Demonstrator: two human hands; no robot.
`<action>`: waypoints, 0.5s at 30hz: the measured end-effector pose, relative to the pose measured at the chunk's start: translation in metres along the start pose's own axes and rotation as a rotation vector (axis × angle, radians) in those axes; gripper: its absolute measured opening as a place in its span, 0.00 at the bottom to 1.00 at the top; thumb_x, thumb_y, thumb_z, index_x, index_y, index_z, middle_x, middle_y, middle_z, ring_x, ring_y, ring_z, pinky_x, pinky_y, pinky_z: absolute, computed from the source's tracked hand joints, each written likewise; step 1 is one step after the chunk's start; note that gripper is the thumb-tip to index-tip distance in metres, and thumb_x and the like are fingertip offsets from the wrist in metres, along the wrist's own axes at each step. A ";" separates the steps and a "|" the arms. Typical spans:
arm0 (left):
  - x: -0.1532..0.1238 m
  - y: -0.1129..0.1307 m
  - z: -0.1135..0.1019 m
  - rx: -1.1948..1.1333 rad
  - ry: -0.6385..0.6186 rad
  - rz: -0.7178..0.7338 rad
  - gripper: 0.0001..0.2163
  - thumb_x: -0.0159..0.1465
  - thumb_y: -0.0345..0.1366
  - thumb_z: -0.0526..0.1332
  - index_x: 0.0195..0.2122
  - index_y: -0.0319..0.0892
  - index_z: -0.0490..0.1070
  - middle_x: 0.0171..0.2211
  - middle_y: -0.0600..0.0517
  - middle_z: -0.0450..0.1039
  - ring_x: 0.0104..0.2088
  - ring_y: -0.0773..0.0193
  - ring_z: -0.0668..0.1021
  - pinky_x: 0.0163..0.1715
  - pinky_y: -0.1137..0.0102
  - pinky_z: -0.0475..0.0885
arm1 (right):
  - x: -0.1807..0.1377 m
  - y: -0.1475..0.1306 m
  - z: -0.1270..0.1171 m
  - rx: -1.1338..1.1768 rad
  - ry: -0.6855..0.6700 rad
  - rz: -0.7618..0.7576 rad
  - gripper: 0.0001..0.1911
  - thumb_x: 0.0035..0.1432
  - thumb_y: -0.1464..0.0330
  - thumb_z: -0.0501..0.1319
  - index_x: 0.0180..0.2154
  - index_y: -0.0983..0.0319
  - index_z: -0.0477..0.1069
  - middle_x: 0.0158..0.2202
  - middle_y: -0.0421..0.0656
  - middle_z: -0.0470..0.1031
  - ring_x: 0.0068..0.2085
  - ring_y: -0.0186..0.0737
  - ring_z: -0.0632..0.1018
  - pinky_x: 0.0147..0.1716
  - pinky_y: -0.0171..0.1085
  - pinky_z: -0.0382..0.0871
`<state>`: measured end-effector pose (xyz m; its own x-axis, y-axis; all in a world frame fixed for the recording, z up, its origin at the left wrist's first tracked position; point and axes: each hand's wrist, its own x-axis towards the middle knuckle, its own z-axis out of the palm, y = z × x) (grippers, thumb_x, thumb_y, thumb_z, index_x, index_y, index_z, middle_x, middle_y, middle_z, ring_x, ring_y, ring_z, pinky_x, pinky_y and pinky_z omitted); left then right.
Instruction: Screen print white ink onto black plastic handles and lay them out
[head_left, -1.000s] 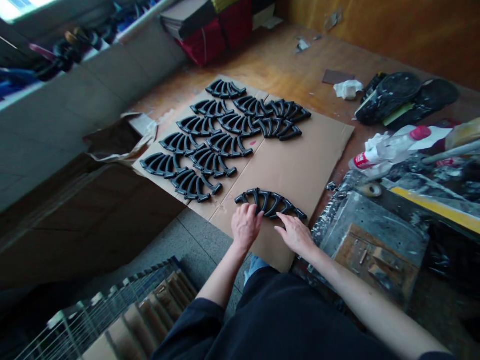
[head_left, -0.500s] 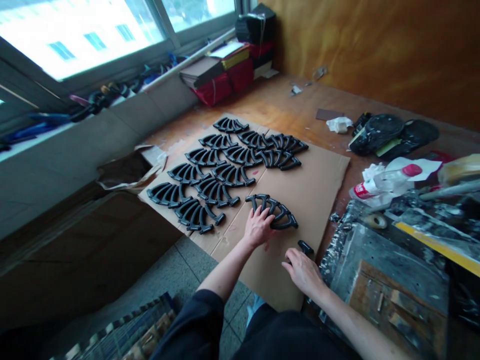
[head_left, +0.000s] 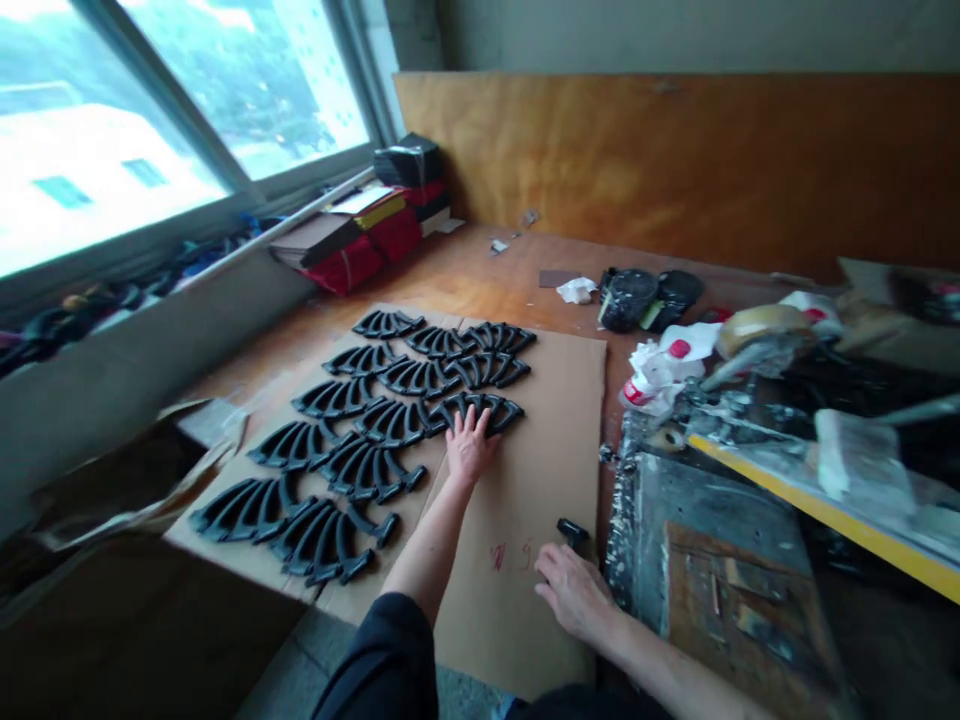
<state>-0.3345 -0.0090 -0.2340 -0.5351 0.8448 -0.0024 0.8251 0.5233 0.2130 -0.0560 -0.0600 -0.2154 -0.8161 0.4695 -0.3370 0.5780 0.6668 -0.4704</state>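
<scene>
Several fanned bunches of curved black pieces (head_left: 352, 420) lie in rows on a sheet of cardboard (head_left: 555, 400). My left hand (head_left: 470, 448) is stretched forward, fingers spread flat on one bunch (head_left: 487, 410) at the right end of the rows. My right hand (head_left: 574, 592) rests low on the cardboard near its right edge, fingers loosely curled, with nothing that I can see in it. A single small black piece (head_left: 574, 531) lies just beyond its fingertips.
The cardboard lies on a wooden bench (head_left: 495, 280). At the right stands a glue-stained metal work block (head_left: 697, 540) amid bottles, rags (head_left: 660, 365) and tools. Black shoe soles (head_left: 649, 295) sit at the back. Red and dark stacked folders (head_left: 360, 240) lie by the window. An open box (head_left: 150, 480) sits left.
My left hand has slid the bunch away from me up against the rows. My right hand stayed back near the lone black piece. The camera has tilted up, showing the window and back wall.
</scene>
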 end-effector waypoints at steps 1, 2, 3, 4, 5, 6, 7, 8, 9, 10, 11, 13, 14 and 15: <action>-0.008 0.003 0.003 0.008 0.033 0.009 0.27 0.68 0.47 0.52 0.67 0.48 0.58 0.70 0.46 0.50 0.69 0.44 0.53 0.61 0.47 0.58 | -0.002 -0.002 -0.004 0.017 0.000 -0.008 0.07 0.59 0.68 0.61 0.41 0.60 0.73 0.45 0.44 0.75 0.47 0.44 0.75 0.48 0.40 0.68; -0.017 0.006 0.008 0.014 0.068 0.010 0.26 0.69 0.45 0.49 0.67 0.47 0.57 0.71 0.45 0.49 0.69 0.45 0.52 0.62 0.46 0.56 | -0.004 -0.004 -0.009 0.033 0.008 -0.021 0.07 0.60 0.66 0.61 0.40 0.60 0.74 0.45 0.44 0.75 0.47 0.43 0.75 0.48 0.39 0.68; -0.025 0.006 0.012 0.012 0.109 -0.004 0.26 0.70 0.45 0.46 0.68 0.45 0.57 0.71 0.44 0.48 0.70 0.46 0.51 0.62 0.46 0.55 | -0.005 -0.005 -0.014 0.045 0.025 -0.037 0.08 0.60 0.64 0.61 0.40 0.60 0.74 0.45 0.44 0.76 0.46 0.43 0.75 0.47 0.38 0.68; -0.033 0.006 0.017 0.001 0.154 -0.013 0.26 0.70 0.45 0.45 0.68 0.43 0.56 0.71 0.43 0.47 0.70 0.46 0.51 0.63 0.47 0.55 | -0.007 -0.005 -0.020 0.055 0.053 -0.054 0.09 0.61 0.63 0.61 0.40 0.60 0.75 0.44 0.44 0.76 0.46 0.42 0.76 0.46 0.37 0.68; -0.038 0.005 0.023 -0.016 0.197 -0.006 0.27 0.70 0.45 0.45 0.68 0.41 0.55 0.71 0.41 0.47 0.70 0.46 0.50 0.64 0.48 0.55 | -0.010 -0.003 -0.026 0.060 0.086 -0.076 0.09 0.61 0.63 0.61 0.39 0.60 0.75 0.44 0.43 0.77 0.46 0.41 0.76 0.47 0.37 0.68; -0.042 0.003 0.028 -0.037 0.230 0.011 0.27 0.70 0.46 0.45 0.68 0.41 0.56 0.71 0.41 0.47 0.70 0.46 0.49 0.64 0.49 0.55 | -0.013 0.000 -0.032 0.067 0.125 -0.097 0.08 0.62 0.63 0.61 0.38 0.60 0.76 0.43 0.43 0.78 0.46 0.40 0.76 0.48 0.36 0.68; -0.045 0.002 0.033 -0.062 0.251 0.034 0.28 0.69 0.46 0.45 0.67 0.40 0.56 0.70 0.40 0.47 0.70 0.47 0.49 0.64 0.50 0.54 | -0.017 0.006 -0.038 0.077 0.170 -0.106 0.08 0.62 0.64 0.61 0.37 0.60 0.76 0.43 0.42 0.79 0.46 0.39 0.76 0.49 0.35 0.67; -0.048 0.001 0.037 -0.096 0.272 0.051 0.29 0.68 0.46 0.45 0.67 0.39 0.57 0.70 0.39 0.47 0.70 0.47 0.49 0.65 0.50 0.54 | -0.024 0.013 -0.044 0.094 0.223 -0.101 0.08 0.62 0.64 0.61 0.37 0.60 0.76 0.43 0.42 0.79 0.46 0.38 0.76 0.50 0.35 0.66; -0.050 0.001 0.040 -0.131 0.298 0.061 0.29 0.68 0.47 0.45 0.67 0.38 0.56 0.70 0.38 0.47 0.70 0.47 0.49 0.65 0.50 0.53 | -0.033 0.021 -0.051 0.116 0.280 -0.081 0.08 0.62 0.65 0.61 0.38 0.60 0.76 0.43 0.41 0.79 0.46 0.38 0.77 0.50 0.34 0.66; -0.053 0.002 0.041 -0.161 0.310 0.079 0.30 0.67 0.47 0.44 0.68 0.39 0.56 0.70 0.39 0.47 0.70 0.47 0.50 0.66 0.50 0.53 | -0.044 0.030 -0.058 0.143 0.341 -0.045 0.08 0.63 0.65 0.61 0.38 0.60 0.77 0.43 0.41 0.79 0.46 0.37 0.77 0.50 0.33 0.66; -0.057 0.003 0.042 -0.191 0.320 0.089 0.31 0.66 0.48 0.44 0.68 0.41 0.55 0.70 0.39 0.46 0.70 0.47 0.52 0.66 0.50 0.52 | -0.058 0.041 -0.065 0.170 0.400 0.004 0.08 0.63 0.65 0.61 0.39 0.60 0.77 0.42 0.41 0.80 0.46 0.37 0.77 0.49 0.33 0.66; -0.065 0.005 0.043 -0.239 0.314 0.085 0.32 0.65 0.50 0.45 0.69 0.45 0.53 0.71 0.41 0.45 0.69 0.46 0.53 0.65 0.49 0.53 | -0.093 0.068 -0.079 0.208 0.513 0.128 0.08 0.63 0.66 0.60 0.38 0.60 0.77 0.41 0.40 0.80 0.44 0.36 0.77 0.47 0.33 0.67; -0.069 0.006 0.045 -0.255 0.294 0.060 0.33 0.63 0.51 0.46 0.69 0.45 0.53 0.71 0.41 0.45 0.69 0.45 0.54 0.65 0.48 0.54 | -0.113 0.084 -0.085 0.211 0.560 0.201 0.08 0.63 0.68 0.59 0.38 0.60 0.77 0.40 0.41 0.80 0.43 0.36 0.77 0.46 0.33 0.67; -0.072 0.006 0.048 -0.263 0.263 0.023 0.34 0.62 0.52 0.48 0.68 0.45 0.54 0.70 0.40 0.46 0.68 0.42 0.55 0.64 0.46 0.55 | -0.134 0.102 -0.092 0.202 0.601 0.289 0.08 0.63 0.69 0.58 0.37 0.59 0.77 0.39 0.41 0.80 0.43 0.37 0.78 0.46 0.34 0.67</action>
<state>-0.2823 -0.0617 -0.2791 -0.5734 0.7803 0.2496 0.7811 0.4289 0.4538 0.1118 -0.0016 -0.1429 -0.4563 0.8898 0.0110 0.7139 0.3734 -0.5924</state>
